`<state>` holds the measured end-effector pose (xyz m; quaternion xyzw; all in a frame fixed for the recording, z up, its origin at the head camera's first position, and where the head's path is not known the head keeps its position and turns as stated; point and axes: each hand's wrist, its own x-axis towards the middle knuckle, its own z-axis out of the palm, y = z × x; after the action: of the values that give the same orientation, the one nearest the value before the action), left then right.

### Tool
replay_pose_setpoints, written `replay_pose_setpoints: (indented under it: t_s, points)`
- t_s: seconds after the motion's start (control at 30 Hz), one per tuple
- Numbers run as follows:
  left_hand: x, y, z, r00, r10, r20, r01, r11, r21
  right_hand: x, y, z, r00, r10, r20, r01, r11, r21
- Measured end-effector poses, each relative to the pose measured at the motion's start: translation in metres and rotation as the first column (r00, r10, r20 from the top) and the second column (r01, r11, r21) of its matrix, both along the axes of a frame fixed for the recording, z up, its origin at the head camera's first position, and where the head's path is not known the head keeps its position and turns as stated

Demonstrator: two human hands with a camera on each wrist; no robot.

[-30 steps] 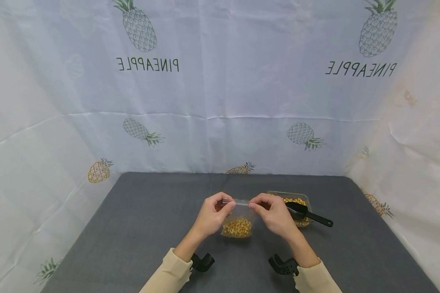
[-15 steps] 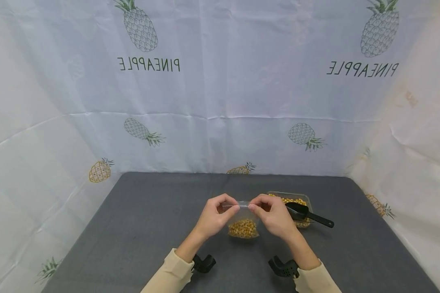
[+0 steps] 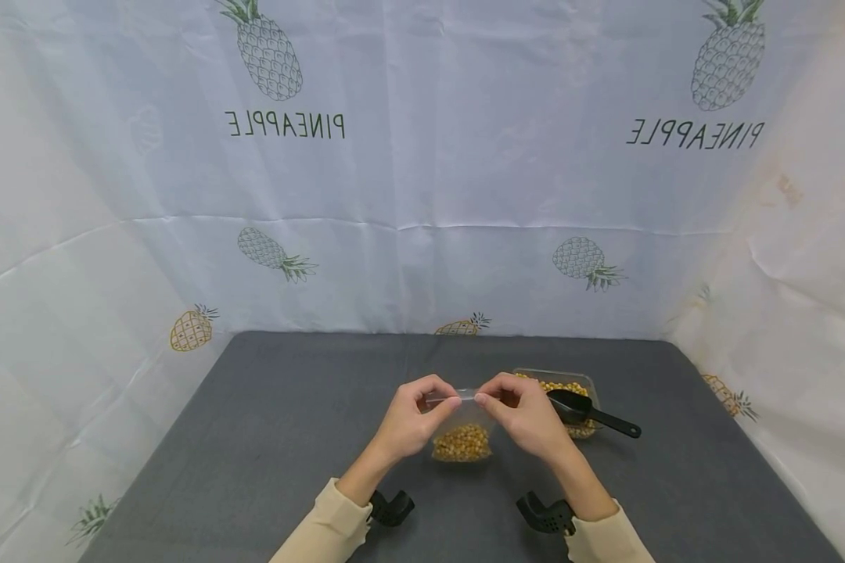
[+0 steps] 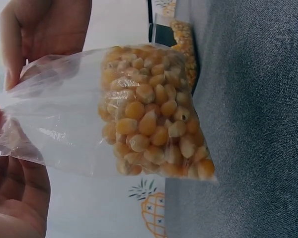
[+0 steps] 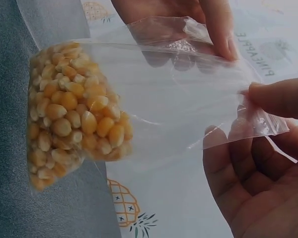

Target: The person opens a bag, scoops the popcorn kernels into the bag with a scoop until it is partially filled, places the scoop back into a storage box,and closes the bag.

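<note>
A clear plastic zip bag [image 3: 462,442] hangs between my two hands, its lower part filled with yellow corn kernels [image 4: 149,114]. My left hand [image 3: 410,418] pinches the top edge on the left between thumb and fingers. On the right of the same edge, my right hand [image 3: 528,414] pinches it the same way, thumb toward me. Only a short stretch of the bag's rim shows between the thumbs. The right wrist view has the kernels [image 5: 74,114] bunched at the bottom and the upper bag bare. Whether the seal is closed cannot be made out.
Behind my right hand a clear rectangular container [image 3: 591,385] of corn kernels stands on the grey table [image 3: 310,407]. A black scoop [image 3: 595,414] lies across it, handle pointing right. A pineapple-print curtain [image 3: 422,172] surrounds the table's back and sides.
The bag's lower part has swung right and then partly back left. My left hand has shifted slightly right, closer to the right hand. Both hands keep their pinch on the top edge.
</note>
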<state>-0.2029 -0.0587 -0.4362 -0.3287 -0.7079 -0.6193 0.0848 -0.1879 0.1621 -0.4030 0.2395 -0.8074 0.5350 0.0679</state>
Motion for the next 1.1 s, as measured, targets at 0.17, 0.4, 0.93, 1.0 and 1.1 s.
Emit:
replay_pose_setpoints:
  t_s: [0.17,0.4,0.93,1.0,1.1]
  points:
    - [0.0014,0.0003,0.0004,1.000,-0.003,-0.015,0.004,1.000,0.004,-0.0001,-0.0008,-0.0010,0.999,0.032,0.021,-0.032,0.999,-0.008]
    - [0.0033,0.0002,0.0018,1.000,-0.017,-0.015,0.017,1.000,-0.007,-0.0009,-0.0029,-0.0041,0.997,0.074,-0.018,-0.074,0.997,-0.012]
    - [0.0033,-0.0002,0.0045,1.000,-0.003,-0.026,0.002,1.000,-0.025,-0.0007,-0.0005,-0.0021,0.996,0.079,-0.027,-0.079,0.997,0.002]
    - [0.0030,-0.0010,0.0053,1.000,0.005,-0.020,-0.005,1.000,-0.025,-0.0010,0.0019,-0.0011,0.996,0.084,-0.013,-0.084,0.996,0.008]
    - [0.0028,-0.0024,0.0068,1.000,0.015,-0.016,-0.016,0.999,-0.034,-0.0011,0.0054,0.0008,0.995,0.099,-0.008,-0.099,0.995,0.017]
